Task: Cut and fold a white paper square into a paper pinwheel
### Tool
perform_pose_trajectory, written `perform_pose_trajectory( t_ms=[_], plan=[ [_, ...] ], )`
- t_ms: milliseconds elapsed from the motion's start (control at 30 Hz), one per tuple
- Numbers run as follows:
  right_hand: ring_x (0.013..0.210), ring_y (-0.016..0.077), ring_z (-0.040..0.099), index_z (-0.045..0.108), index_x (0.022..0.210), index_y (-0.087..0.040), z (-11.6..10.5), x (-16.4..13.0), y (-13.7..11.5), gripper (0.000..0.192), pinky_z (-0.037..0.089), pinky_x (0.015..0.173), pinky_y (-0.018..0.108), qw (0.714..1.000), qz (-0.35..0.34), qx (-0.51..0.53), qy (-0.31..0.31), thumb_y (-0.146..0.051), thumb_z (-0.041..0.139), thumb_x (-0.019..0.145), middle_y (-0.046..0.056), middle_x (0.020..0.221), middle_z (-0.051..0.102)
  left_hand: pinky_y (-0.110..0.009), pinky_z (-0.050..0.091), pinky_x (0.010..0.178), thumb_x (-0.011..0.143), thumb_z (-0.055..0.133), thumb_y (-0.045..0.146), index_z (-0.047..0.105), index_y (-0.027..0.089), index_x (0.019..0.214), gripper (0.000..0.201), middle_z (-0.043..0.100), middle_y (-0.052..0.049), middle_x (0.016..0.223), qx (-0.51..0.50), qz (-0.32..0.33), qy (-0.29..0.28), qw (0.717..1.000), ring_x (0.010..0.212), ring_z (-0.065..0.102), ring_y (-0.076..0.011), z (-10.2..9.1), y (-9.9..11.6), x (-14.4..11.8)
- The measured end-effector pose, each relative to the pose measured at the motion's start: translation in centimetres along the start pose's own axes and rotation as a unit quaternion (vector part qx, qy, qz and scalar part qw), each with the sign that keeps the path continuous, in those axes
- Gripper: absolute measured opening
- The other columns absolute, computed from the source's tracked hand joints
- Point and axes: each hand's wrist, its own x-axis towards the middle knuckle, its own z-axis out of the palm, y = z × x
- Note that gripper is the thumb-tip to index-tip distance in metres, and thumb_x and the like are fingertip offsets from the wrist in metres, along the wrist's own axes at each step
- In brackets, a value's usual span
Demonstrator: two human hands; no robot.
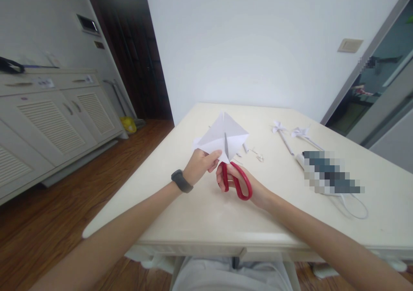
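Head view: a creased white paper sheet (222, 138) is held up over the middle of the cream table (200, 222), with scissors cutting into it from its lower edge.
Paper: folded along diagonals, so it stands in shallow peaks; it looks thin and light, likely to flop or tear if tugged, and stiffest along its creases.
Scissors: red-handled scissors (237, 180) point up and away from the person, the grey blade lying along the sheet's centre crease.
Left hand: the left hand (201, 164) pinches the paper's lower left part between thumb and fingers, closed on it just beside the blade; a dark wristband (181, 181) sits on that wrist.
Right hand: the right hand (241, 183) is closed through the red loops, thumb in one and fingers in the other; how far apart the blades stand cannot be told.
Hold, as a judgement: a pinch close to the cut line keeps so limp a sheet taut; a grip far out at a corner would let it sag.
Nearby: small paper scraps (256, 153) lie on the table just beyond the hands.
Farther right: two white paper pinwheels (290, 132) on sticks lie flat, well apart from the hands, next to a blurred-out object with a white cable (355, 209).
Left of the table: white louvred cabinets (48, 127) along a wooden floor.
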Motion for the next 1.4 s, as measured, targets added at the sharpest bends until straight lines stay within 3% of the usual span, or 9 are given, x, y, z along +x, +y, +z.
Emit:
perform_pose_trajectory(
  t_ms=[233,467,967,1233,1400],
  plan=[
    [0.060,0.0118,0.048,0.057,0.092,-0.017,-0.08,0.02,0.05,0.029,0.040,0.063,0.028,1.000,0.000,-0.007,0.002,-0.043,0.045,0.089,0.002,0.074,0.057,-0.023,0.025,0.041,0.080,0.047,0.028,0.035,0.019,0.050,0.034,0.032,0.007,0.040,-0.010,0.001,0.006,1.000,0.038,0.032,-0.0061,0.06,-0.01,0.06],
    [0.060,0.0129,0.047,0.058,0.084,-0.016,0.10,0.03,-0.11,0.034,0.039,0.064,0.029,1.000,-0.002,-0.004,0.006,-0.045,0.042,0.089,0.000,0.061,0.050,-0.024,0.025,0.041,0.081,0.046,0.029,0.036,0.018,0.050,0.035,0.034,0.006,0.040,-0.001,0.001,-0.004,1.000,0.038,0.032,-0.0064,-0.02,-0.07,0.02],
    [0.059,0.0129,0.047,0.059,0.085,-0.016,0.19,-0.09,-0.13,0.036,0.038,0.063,0.028,1.000,0.000,-0.013,0.006,-0.045,0.040,0.090,0.000,0.059,0.050,-0.024,0.026,0.043,0.083,0.045,0.027,0.035,0.018,0.049,0.036,0.034,0.006,0.040,0.006,0.003,-0.008,1.000,0.039,0.034,-0.0063,-0.10,-0.08,0.02],
    [0.061,0.0120,0.047,0.058,0.087,-0.017,0.12,-0.03,-0.09,0.030,0.039,0.064,0.028,1.000,-0.006,0.004,0.004,-0.042,0.042,0.090,0.002,0.071,0.055,-0.024,0.027,0.043,0.083,0.045,0.027,0.035,0.018,0.049,0.036,0.034,0.006,0.040,0.009,0.004,-0.010,1.000,0.039,0.034,-0.0063,-0.15,-0.10,-0.06],
    [0.059,0.0125,0.047,0.059,0.083,-0.016,0.14,-0.01,-0.07,0.034,0.039,0.064,0.029,1.000,-0.006,-0.010,0.004,-0.044,0.041,0.091,0.000,0.060,0.051,-0.023,0.027,0.042,0.083,0.045,0.026,0.036,0.018,0.050,0.035,0.035,0.006,0.040,0.006,0.003,-0.009,1.000,0.038,0.034,-0.0061,-0.11,-0.14,0.02]
  ],
)
